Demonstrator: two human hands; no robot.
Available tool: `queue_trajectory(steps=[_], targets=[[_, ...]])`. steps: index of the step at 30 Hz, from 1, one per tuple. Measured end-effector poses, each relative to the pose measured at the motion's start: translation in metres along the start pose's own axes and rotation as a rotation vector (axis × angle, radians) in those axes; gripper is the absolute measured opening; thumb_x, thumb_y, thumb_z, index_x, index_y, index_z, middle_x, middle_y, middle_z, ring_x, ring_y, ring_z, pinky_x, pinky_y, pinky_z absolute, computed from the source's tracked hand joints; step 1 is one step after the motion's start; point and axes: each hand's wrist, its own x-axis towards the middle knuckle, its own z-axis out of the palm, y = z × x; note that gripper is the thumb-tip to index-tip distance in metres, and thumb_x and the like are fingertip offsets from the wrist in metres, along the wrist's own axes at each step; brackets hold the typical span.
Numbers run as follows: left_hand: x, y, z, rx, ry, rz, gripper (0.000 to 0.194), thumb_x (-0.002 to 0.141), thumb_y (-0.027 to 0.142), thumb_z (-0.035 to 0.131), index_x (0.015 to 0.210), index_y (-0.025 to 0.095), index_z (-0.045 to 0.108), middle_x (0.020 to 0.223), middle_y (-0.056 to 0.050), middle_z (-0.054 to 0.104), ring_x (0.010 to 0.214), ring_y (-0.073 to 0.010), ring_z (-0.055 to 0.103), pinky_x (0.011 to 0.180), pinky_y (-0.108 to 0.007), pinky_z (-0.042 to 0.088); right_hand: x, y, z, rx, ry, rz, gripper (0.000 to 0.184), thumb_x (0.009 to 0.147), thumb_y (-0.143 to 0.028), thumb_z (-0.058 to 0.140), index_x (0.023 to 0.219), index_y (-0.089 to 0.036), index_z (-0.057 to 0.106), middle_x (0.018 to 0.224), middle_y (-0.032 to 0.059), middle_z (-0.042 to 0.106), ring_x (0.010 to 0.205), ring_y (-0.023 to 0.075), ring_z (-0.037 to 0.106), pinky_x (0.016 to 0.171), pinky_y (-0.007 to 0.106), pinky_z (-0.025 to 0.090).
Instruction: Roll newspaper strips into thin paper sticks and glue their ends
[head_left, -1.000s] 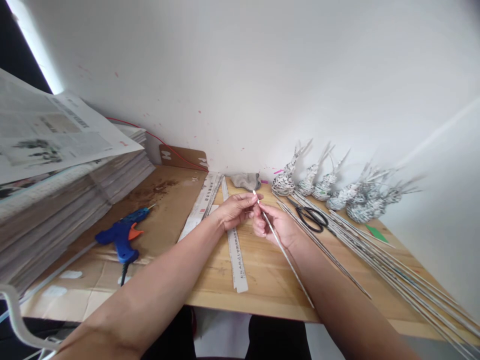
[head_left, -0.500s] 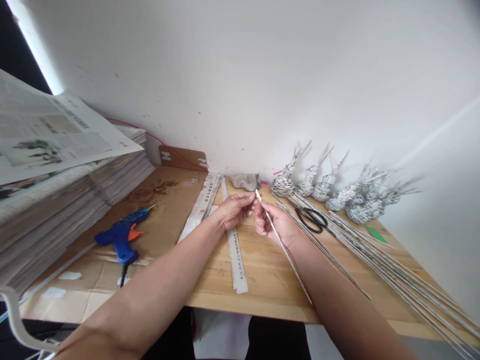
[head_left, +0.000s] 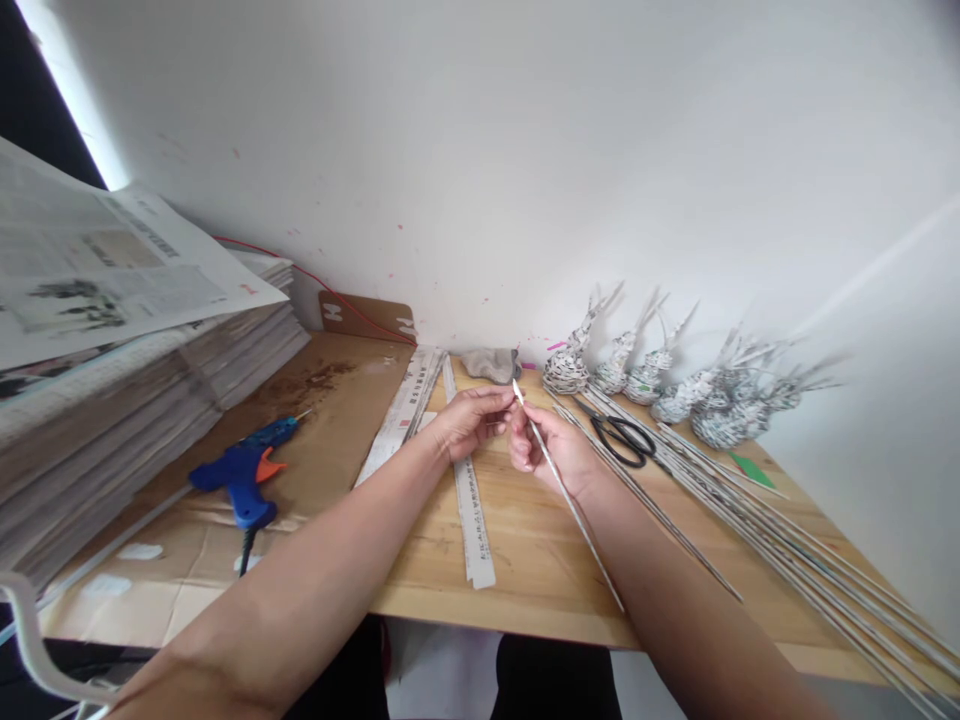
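A thin rolled newspaper stick (head_left: 571, 508) slants from a pale tip between my hands down toward the table's front edge. My right hand (head_left: 547, 445) is closed around it just below that tip, thumb on top. My left hand (head_left: 474, 420) is closed too, thumb and forefinger pinching at the tip from the left; its other fingers are curled. Under my left hand a cut newspaper strip (head_left: 474, 530) lies on the wooden table (head_left: 420, 560). Black-handled scissors (head_left: 624, 438) rest to the right of my right hand, beside more rolled paper sticks (head_left: 757, 530).
Several woven paper figures (head_left: 566, 370) stand along the wall. A grey glove-like cloth (head_left: 489, 364) lies behind my hands. On the left are a blue glue gun (head_left: 244, 468) on cardboard (head_left: 330, 440), stacked newspapers (head_left: 165, 390), and folded newspaper strips (head_left: 405, 410).
The stick's pale tip has shifted slightly right and shows more between my fingers than a second ago. My right hand moved slightly right, then stayed nearly still.
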Motion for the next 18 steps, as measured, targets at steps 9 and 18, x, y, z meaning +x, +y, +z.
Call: queue_trajectory(steps=[9, 18], targets=[[-0.0004, 0.0001, 0.0016, 0.025, -0.006, -0.007, 0.027, 0.067, 0.03, 0.076, 0.082, 0.011, 0.065, 0.062, -0.002, 0.059, 0.055, -0.0091, 0.053, 0.056, -0.02, 0.042, -0.0002, 0.0014, -0.003, 0.036, -0.038, 0.028, 0.027, 0.084, -0.039, 0.049, 0.068, -0.018, 0.054, 0.049, -0.0025, 0.046, 0.043, 0.0104, 0.039, 0.044, 0.024, 0.026], [0.0007, -0.0007, 0.0008, -0.009, 0.033, -0.005, 0.026, 0.066, 0.028, 0.077, 0.083, 0.01, 0.067, 0.069, -0.005, 0.061, 0.064, -0.0109, 0.056, 0.058, -0.02, 0.042, -0.0029, -0.0036, 0.0017, 0.11, -0.121, 0.02, 0.028, 0.088, -0.036, 0.043, 0.067, -0.019, 0.052, 0.048, -0.0022, 0.045, 0.042, 0.0105, 0.037, 0.044, 0.024, 0.024]])
